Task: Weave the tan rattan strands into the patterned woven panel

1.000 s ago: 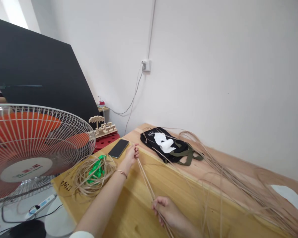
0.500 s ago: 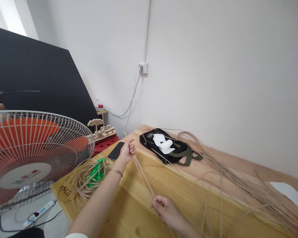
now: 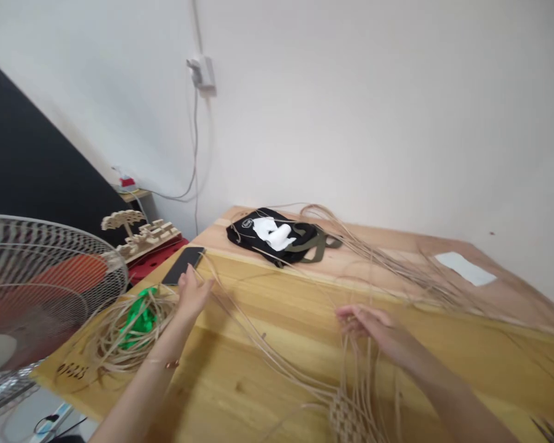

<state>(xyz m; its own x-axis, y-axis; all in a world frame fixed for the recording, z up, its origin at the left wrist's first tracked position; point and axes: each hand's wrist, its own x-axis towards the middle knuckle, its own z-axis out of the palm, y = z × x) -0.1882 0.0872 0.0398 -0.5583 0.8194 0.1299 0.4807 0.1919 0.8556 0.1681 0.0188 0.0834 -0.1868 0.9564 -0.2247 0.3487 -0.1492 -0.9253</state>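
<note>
One worktop (image 3: 281,295): pale yellow wood, smooth, with a straight seam running left to right; it carries all that follows except the fan.
Fan (image 3: 50,277): round white wire cage over orange blades, off the worktop's left edge.
Strands (image 3: 253,341): long, thin, flat, straw-coloured strips. The ones I work on have their long axis on a diagonal, from beside the phone at far left down to the woven patch at the near edge. Others rise from that patch to my right hand. A loose sheaf fans from the bag towards the far right.
Bag (image 3: 240,235): black cloth with olive straps, lying flat at the far edge, a crumpled white tissue (image 3: 272,229) on top.
Coil (image 3: 115,344): spare strips wound in a loose ring at the left corner, with a green ribbon (image 3: 141,317) in it.
Left hand (image 3: 191,294): fingers stretched towards the phone, at the far ends of the diagonal strands; it is blurred, so I cannot tell whether it pinches them.
Right hand (image 3: 369,323): fingers curled around several strands, held above the patch.
Woven patch (image 3: 344,418): small, checkered, flat on the worktop.
Phone (image 3: 183,266): dark slab, just beyond my left fingertips.
</note>
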